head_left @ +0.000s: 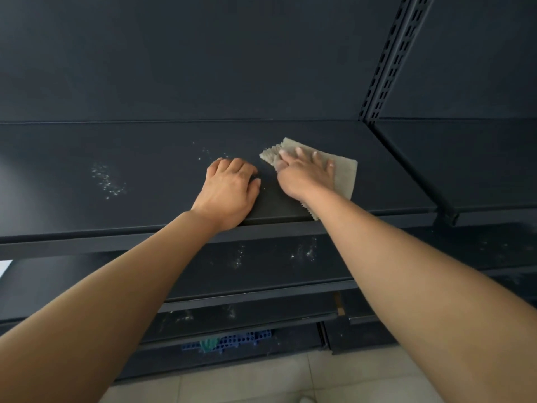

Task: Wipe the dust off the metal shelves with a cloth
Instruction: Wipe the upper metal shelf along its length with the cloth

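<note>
Right hand [305, 175] presses flat, fingers spread, on the cloth [343, 175]; left hand [229, 190] rests loosely curled, empty, on the dusty shelf [87, 158].

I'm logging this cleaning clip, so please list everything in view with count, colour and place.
cloth: one, beige-grey, flat on the top shelf, right of centre
shelves: several tiers, black, top one under the hands, others below
dust patches: several, whitish, on the top shelf and lower tiers
back panel: one, black, behind the top shelf
slotted upright: one, black, upper right
perforated object: one, blue, under the lowest tier
floor tiles: pale, bottom edge
left hand: one, bare, rests on the top shelf left of the cloth
right hand: one, bare, presses on the cloth
</note>
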### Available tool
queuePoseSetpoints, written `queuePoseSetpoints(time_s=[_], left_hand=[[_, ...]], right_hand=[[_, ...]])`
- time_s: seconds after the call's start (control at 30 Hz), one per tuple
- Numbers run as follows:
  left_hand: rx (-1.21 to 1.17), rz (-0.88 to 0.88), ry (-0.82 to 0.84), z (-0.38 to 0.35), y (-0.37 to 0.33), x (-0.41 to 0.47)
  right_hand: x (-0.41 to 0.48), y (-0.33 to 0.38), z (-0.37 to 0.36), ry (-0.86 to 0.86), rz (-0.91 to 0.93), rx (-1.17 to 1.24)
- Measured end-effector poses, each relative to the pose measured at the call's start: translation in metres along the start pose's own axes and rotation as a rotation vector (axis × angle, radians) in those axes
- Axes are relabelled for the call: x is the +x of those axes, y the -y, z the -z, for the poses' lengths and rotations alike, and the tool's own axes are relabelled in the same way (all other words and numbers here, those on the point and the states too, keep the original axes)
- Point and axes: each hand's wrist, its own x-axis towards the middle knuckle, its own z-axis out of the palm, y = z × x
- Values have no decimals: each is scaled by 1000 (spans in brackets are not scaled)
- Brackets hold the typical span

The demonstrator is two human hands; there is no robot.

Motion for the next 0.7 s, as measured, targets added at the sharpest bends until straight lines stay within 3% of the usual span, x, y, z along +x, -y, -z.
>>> queuePoseSetpoints(time_s=[0.17, 0.43, 0.57, 0.7], left_hand=[[-49, 12, 9, -1, 10, 7], [-68, 34, -40, 0, 13, 9], [-47, 55, -48, -2, 14, 12], [-25, 90, -91, -2, 16, 13]], right_hand=[[26, -5, 5, -8, -47, -17], [83, 9, 12, 20, 32, -55], [100, 31, 9, 52, 142, -66], [96, 65, 1, 113, 374, -68]])
